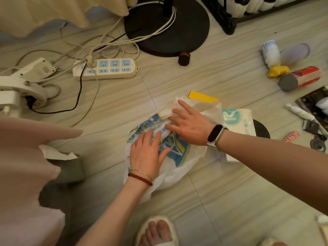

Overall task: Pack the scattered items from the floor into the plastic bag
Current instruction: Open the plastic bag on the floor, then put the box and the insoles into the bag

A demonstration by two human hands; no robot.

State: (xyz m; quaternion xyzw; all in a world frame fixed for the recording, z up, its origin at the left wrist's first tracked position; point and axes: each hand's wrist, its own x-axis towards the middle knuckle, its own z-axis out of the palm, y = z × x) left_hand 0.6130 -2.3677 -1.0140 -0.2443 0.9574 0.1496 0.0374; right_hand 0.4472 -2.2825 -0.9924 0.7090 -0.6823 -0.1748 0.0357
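white bag, blue and yellow print

the plastic bag [179, 167] is white with blue-and-yellow print; a yellow card [202, 97] lies beside it, a white power strip [104, 69] has pale blue sockets, a red can [301, 78] has a grey lid, and the floor [230, 201] is pale grey.

Tiled floor [221, 201] w/ white plastic bag [170, 167] at centre, power strip [104, 69] + cables upper left, black round stand base [166, 29], and at right: red can [301, 78], white bottle [270, 54], tissue pack [237, 121].
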